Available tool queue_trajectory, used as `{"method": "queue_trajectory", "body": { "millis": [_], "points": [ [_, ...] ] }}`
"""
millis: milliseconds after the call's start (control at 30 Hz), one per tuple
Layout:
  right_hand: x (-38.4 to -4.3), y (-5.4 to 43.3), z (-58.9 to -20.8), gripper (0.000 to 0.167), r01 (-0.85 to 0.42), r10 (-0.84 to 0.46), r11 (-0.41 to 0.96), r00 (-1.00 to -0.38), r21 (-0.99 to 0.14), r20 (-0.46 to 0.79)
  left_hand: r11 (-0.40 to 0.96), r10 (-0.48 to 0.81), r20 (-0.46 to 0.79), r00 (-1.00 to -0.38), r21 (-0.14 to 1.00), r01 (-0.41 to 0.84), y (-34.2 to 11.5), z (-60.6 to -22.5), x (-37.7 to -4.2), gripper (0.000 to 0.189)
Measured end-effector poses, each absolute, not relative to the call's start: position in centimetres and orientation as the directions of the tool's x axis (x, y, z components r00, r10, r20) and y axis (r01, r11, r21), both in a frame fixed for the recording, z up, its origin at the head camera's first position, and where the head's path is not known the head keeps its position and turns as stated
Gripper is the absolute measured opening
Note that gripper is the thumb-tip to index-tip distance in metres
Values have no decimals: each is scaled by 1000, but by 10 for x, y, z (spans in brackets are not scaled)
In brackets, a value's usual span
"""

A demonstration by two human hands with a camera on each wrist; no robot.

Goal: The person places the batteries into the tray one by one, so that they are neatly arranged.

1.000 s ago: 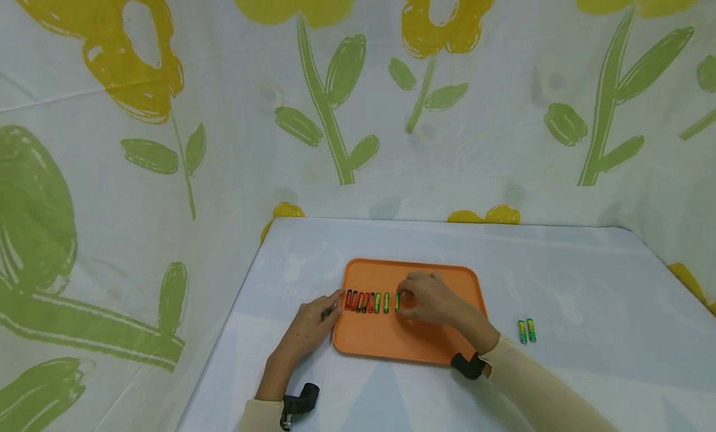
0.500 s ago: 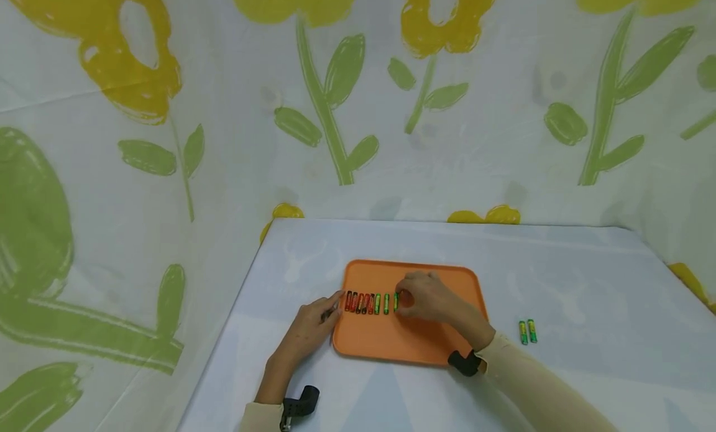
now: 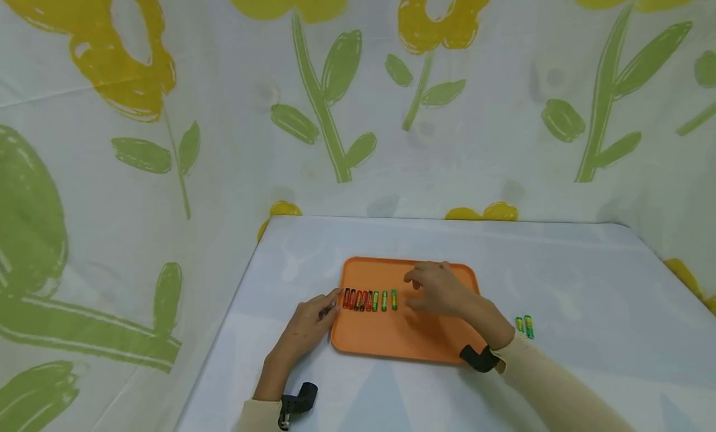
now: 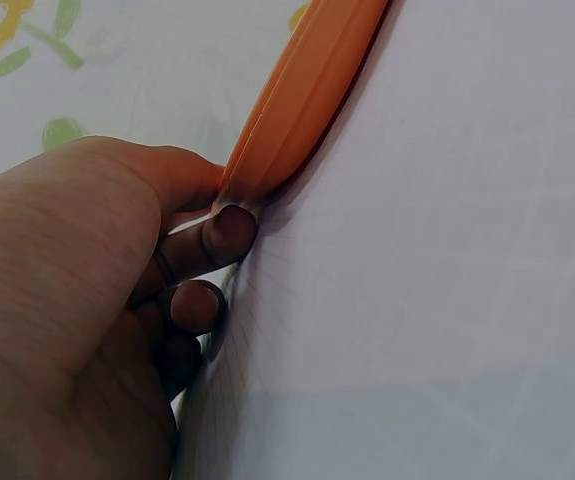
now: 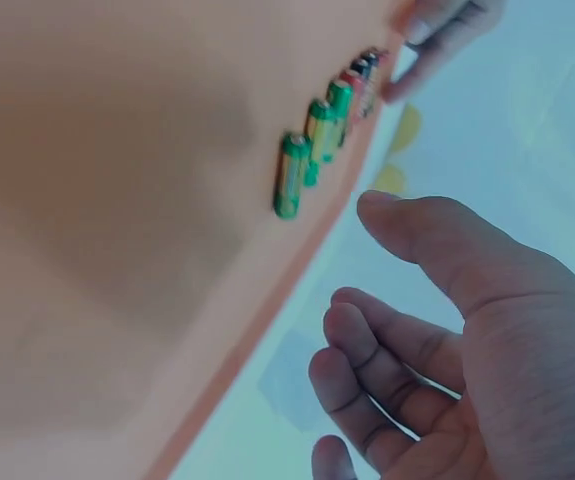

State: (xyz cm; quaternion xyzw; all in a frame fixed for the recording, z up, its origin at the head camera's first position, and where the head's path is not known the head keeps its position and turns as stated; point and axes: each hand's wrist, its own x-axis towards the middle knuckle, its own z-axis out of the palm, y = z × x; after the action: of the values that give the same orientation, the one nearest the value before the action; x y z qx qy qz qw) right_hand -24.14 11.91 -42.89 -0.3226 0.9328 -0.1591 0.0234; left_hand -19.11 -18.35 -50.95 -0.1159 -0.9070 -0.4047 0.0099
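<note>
On an orange tray (image 3: 391,345) lies a row of batteries, several red-and-black ones (image 3: 357,299) at the left and three green ones (image 3: 384,301) to their right. The rightmost green battery (image 5: 291,176) lies slightly apart from its neighbour. My left hand (image 3: 307,325) pinches the tray's left edge; in the left wrist view its thumb is against the rim (image 4: 287,120) and the fingers curl below. Over the tray, right of the row, my right hand (image 3: 444,290) holds nothing, its thumb and fingers apart.
Two more green batteries (image 3: 528,326) lie on the white table (image 3: 587,283) to the right of the tray, one partly hidden by the right sleeve (image 3: 554,382). A flower-printed cloth (image 3: 475,140) hangs behind and to the left of the table.
My right hand has let go of the rightmost green battery, after nudging it slightly left, and has drawn back to the right. The left hand stays at the tray's edge.
</note>
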Motion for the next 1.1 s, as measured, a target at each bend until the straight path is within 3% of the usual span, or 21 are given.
{"method": "queue_trajectory", "body": {
  "millis": [233, 600, 1100],
  "points": [
    [-232, 150, -417, 35, -602, -616, 722, -784, -341, 80, 667, 153, 79, -985, 727, 162, -187, -506, -190, 46],
    [-208, 218, -412, 34, -528, -522, 794, -846, -300, 106, 648, 183, 83, -980, 739, 184, -181, -511, -194, 47],
    [-192, 272, -426, 32, -439, -434, 866, -898, -240, 76, 639, 180, 75, -981, 749, 175, -179, -507, -193, 46]
  ]
}}
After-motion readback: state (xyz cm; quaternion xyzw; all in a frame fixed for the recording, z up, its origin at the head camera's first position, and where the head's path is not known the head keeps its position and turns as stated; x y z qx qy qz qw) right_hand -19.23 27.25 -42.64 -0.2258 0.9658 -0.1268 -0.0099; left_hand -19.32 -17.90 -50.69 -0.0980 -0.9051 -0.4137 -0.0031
